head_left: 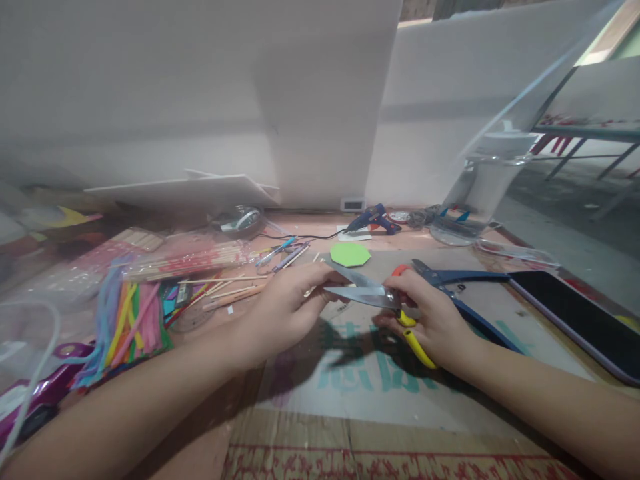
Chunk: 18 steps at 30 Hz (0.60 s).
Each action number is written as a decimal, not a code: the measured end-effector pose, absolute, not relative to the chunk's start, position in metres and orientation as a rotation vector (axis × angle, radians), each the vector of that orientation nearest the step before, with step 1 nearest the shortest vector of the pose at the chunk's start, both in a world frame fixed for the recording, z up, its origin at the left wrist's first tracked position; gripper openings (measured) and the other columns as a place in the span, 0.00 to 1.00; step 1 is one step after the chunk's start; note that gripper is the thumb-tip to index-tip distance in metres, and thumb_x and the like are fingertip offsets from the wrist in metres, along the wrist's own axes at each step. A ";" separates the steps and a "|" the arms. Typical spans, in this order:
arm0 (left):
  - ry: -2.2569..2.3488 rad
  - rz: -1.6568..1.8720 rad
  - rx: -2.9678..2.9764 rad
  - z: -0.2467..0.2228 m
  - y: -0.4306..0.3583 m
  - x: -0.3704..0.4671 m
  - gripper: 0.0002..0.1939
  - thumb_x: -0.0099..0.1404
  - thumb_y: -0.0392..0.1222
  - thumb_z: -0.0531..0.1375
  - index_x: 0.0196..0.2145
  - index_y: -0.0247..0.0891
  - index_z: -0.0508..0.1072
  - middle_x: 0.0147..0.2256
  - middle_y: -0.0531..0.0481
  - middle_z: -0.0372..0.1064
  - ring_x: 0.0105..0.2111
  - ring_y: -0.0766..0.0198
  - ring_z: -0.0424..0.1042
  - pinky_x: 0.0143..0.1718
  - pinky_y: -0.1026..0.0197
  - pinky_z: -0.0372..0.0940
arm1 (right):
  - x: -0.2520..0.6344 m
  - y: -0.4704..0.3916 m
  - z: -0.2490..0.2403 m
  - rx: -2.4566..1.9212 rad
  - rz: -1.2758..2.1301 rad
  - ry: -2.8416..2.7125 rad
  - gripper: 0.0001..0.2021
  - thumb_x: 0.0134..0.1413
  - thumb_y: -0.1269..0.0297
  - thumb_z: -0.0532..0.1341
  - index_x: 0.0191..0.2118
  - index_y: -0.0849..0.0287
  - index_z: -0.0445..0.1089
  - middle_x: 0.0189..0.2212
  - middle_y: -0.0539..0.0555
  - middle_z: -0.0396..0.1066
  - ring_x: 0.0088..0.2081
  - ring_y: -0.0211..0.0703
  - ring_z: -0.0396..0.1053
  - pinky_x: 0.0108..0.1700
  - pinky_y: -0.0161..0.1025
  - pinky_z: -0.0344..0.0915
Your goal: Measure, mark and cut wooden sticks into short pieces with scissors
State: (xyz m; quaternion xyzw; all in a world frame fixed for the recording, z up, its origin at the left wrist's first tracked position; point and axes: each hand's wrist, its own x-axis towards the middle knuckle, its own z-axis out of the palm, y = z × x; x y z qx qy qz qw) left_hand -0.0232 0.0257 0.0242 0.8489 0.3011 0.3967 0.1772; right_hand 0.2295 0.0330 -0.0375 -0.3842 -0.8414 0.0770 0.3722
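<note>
My right hand [430,313] is wrapped round the handles of a pair of scissors [367,297] with red and yellow grips. The blades point left and stand apart, their tips at the fingers of my left hand [290,307]. Those fingers are pinched together over something small and pale between the blades, too small to make out. Beyond the blades a green octagonal piece [350,253] lies on the translucent mat [310,393]. Dark blue-handled pliers [470,277] lie just behind my right hand.
Coloured pipe cleaners [133,317] and bagged wooden sticks [185,260] lie at the left. A blue glue gun [373,219] is at the back. A clear water bottle [475,190] and a phone [575,320] are at the right. White boards [320,100] stand behind.
</note>
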 end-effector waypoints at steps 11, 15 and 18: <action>0.897 1.067 2.386 0.019 0.026 -0.026 0.13 0.66 0.26 0.53 0.36 0.38 0.75 0.33 0.53 0.76 0.34 0.67 0.74 0.37 0.65 0.68 | 0.231 0.034 -0.040 -1.008 0.325 -2.163 0.13 0.61 0.49 0.64 0.40 0.54 0.68 0.27 0.48 0.60 0.26 0.40 0.59 0.28 0.36 0.59; 0.888 1.042 2.260 0.023 0.027 -0.023 0.12 0.68 0.28 0.53 0.39 0.38 0.75 0.33 0.51 0.77 0.34 0.67 0.76 0.37 0.65 0.70 | 0.232 0.035 -0.041 -0.987 0.303 -2.170 0.19 0.60 0.44 0.62 0.43 0.55 0.68 0.30 0.50 0.62 0.28 0.41 0.60 0.29 0.37 0.60; 0.894 1.015 2.198 0.027 0.026 -0.021 0.12 0.67 0.28 0.52 0.39 0.37 0.75 0.35 0.51 0.77 0.34 0.67 0.76 0.37 0.66 0.70 | 0.232 0.035 -0.043 -0.987 0.310 -2.178 0.20 0.60 0.43 0.61 0.44 0.55 0.67 0.32 0.51 0.63 0.30 0.42 0.62 0.31 0.38 0.61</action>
